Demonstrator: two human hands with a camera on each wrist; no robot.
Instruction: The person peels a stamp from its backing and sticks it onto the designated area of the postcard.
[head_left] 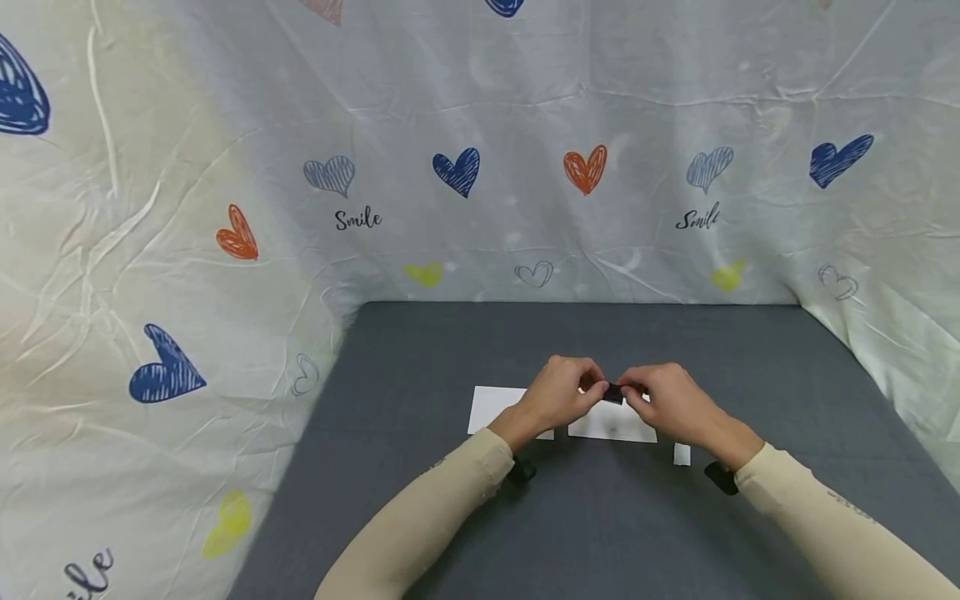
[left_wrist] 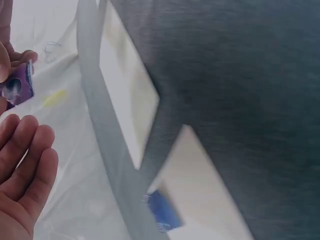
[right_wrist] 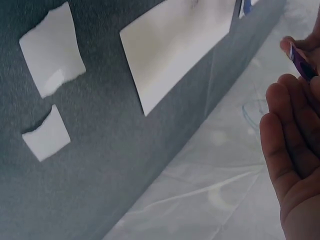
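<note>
A small purple packet (left_wrist: pixel 19 90) with a crimped edge is held up between both hands, above a white card (head_left: pixel 611 422). My left hand (head_left: pixel 558 392) pinches its left end with thumb and finger. At the other end, the thumb and finger of my right hand (head_left: pixel 671 404) pinch it too. The other fingers of both hands partly hide the packet in the wrist views. To the left lies a second white card (head_left: pixel 495 407), with a small blue packet (left_wrist: pixel 164 211) on it, blurred in the left wrist view.
Two torn pieces of white paper lie right of the cards: a larger piece (right_wrist: pixel 52 50) and a smaller piece (right_wrist: pixel 49 135). All lie on a dark grey tabletop (head_left: pixel 420 358). A pale curtain with printed hearts (head_left: pixel 525 208) hangs behind and along the sides.
</note>
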